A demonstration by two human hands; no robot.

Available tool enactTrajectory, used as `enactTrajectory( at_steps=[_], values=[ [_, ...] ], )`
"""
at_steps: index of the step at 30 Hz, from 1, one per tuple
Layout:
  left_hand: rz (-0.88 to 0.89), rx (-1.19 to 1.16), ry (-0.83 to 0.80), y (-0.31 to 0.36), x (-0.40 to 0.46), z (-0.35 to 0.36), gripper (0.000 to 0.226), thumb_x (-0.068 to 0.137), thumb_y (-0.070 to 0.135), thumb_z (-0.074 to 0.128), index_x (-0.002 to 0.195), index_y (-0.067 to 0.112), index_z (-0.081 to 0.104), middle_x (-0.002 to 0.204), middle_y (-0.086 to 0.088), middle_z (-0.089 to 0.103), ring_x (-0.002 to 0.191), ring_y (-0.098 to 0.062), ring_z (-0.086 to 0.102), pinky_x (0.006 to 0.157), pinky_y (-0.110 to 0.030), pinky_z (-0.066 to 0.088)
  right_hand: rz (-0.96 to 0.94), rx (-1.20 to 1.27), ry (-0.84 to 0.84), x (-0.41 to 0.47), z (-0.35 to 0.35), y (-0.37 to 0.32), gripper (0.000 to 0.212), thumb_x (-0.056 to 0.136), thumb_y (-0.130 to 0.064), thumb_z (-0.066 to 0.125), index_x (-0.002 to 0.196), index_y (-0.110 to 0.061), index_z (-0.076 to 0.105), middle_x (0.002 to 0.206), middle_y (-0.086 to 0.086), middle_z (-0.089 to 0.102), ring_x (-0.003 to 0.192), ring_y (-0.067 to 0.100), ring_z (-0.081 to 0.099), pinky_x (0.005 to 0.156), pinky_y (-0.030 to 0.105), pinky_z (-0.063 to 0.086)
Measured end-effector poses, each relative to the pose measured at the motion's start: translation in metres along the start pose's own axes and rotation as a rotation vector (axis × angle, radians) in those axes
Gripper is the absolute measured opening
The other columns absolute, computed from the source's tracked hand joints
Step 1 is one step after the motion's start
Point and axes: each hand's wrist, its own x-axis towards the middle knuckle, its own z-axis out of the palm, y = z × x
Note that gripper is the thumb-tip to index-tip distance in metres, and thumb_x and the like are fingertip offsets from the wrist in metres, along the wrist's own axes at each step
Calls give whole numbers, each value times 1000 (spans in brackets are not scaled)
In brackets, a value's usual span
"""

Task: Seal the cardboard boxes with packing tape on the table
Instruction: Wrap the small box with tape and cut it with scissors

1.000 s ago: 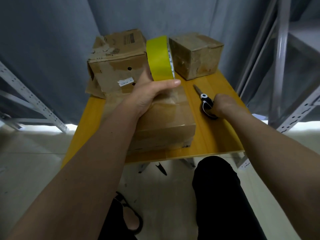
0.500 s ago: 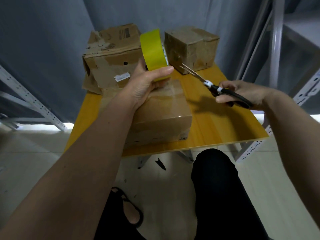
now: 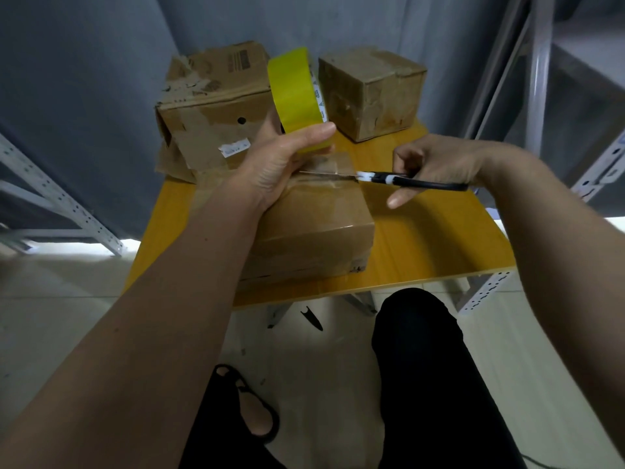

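My left hand grips a yellow roll of packing tape, held upright above the far end of the near cardboard box. A strip of clear tape runs from the roll down onto the box top. My right hand holds black-handled scissors level, with the blades reaching left across the tape strip just under the roll. Two more cardboard boxes stand behind: a worn one at the back left and a smaller cube at the back right. All rest on the yellow table.
Metal shelving uprights rise to the right of the table and a perforated rack leg slants at the left. Grey curtain hangs behind. My dark-trousered legs and a sandal are below the table's front edge.
My right hand lifted the scissors off the table and swung them left until the blades reached the tape strip. My left hand kept hold of the roll.
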Motion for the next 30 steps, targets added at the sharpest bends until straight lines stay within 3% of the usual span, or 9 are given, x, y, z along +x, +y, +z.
enactTrajectory(
  at_steps=[5,12,19,24,30],
  values=[
    [0,-23,-5,-1,1,-3,89,62,18,86,139,1,44,111,-8,68,100,-23,68,81,-34,55,-11,-18,24,4,-2,-2,57,37,-59,80,71,-17,59,61,-8,54,66,14,49,63,30,40],
    [14,-24,6,0,1,-3,86,62,18,85,137,1,46,118,-12,65,105,-25,67,81,-35,55,-29,-54,67,5,-3,-7,48,45,-46,82,71,-14,58,60,-8,55,63,12,49,62,29,41],
    [20,-33,17,-1,3,-3,83,63,17,85,136,2,48,117,-12,66,104,-24,67,83,-36,55,51,-192,-67,4,-13,-20,68,39,-65,71,82,-16,52,76,0,52,70,16,47,62,29,35],
    [23,-39,32,-1,4,-3,83,62,18,86,134,3,49,114,-10,69,103,-25,69,82,-36,55,49,-200,-82,8,-20,-27,72,37,-67,72,86,-17,56,83,1,56,76,17,51,63,29,37],
    [23,-54,38,-2,4,-5,84,62,18,86,135,4,49,117,-10,68,106,-26,68,83,-36,55,26,-214,-59,16,-23,-31,69,35,-65,75,79,-14,60,75,4,59,72,18,53,62,29,39]
  ],
)
